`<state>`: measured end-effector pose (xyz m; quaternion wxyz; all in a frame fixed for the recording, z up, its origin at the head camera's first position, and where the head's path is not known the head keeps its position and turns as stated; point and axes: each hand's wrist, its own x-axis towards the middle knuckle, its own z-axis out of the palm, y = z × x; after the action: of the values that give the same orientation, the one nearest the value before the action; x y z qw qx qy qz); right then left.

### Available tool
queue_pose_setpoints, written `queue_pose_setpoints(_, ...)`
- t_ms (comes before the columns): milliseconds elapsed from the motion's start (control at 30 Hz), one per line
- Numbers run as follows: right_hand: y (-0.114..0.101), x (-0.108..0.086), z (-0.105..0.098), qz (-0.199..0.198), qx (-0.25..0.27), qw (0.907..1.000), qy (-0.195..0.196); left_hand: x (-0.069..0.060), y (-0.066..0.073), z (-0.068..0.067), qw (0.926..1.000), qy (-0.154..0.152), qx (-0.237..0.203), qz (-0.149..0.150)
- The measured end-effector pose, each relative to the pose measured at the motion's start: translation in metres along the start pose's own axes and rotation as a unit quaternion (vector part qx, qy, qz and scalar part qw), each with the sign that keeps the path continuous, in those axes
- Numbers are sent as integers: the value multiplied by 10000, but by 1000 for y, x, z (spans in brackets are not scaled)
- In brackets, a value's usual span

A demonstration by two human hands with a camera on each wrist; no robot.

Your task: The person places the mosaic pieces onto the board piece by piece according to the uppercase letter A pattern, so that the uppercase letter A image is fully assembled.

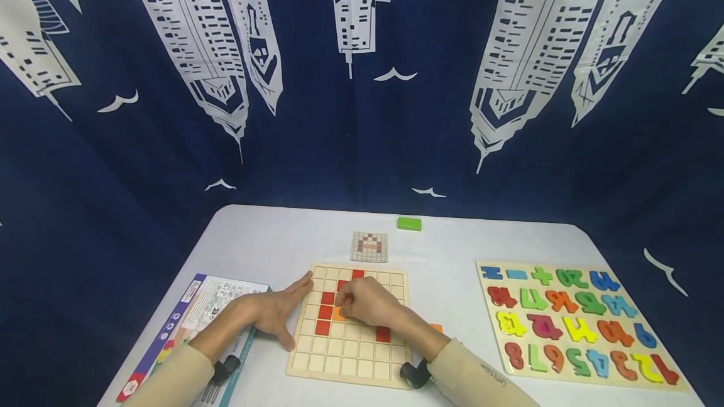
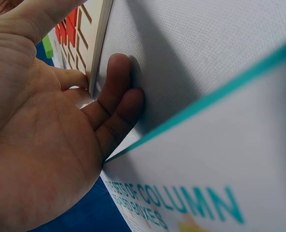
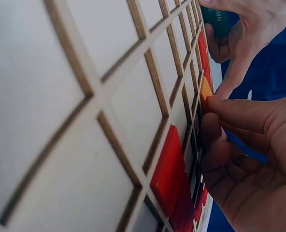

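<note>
A wooden grid board lies on the table with several red square tiles set in its cells. My right hand is over the board's middle, its thumb and fingers pinching an orange tile at a cell beside the red column. That hand hides part of the grid. My left hand is spread at the board's left edge, fingertips and thumb touching it. In the left wrist view, the palm shows with no object in it. Behind the board lies a small pattern card printed with red and orange squares.
A printed box lies left, under my left forearm. To the right is a number puzzle board with colourful pieces. A green block sits at the back. Something orange shows beside my right wrist. A dark patterned curtain hangs behind.
</note>
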<state>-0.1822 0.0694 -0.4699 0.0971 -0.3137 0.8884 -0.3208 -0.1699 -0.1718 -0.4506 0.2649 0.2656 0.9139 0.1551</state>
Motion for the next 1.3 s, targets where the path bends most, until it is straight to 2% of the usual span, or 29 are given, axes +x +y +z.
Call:
queue_pose_setpoints(333,1,0,2,31,-46,10000,25,1,-1,1,10000,4,-30,-29)
queue_pose_setpoints(567,5,2,3,115,198,9996,-150,0,-1,1,10000,0,-23,-43)
queue_pose_setpoints(800,10,-1,-1,-22,475,9988,-131,-1,1,0,10000,0,-53,-8)
queue_pose_setpoints(1000,20,-16,-22,55,739,9973,-15,1,0,1,10000,29,-4,-3)
queue_pose_setpoints(1300,57,-61,-71,311,500,9983,-5,2,-1,1,10000,70,-18,21)
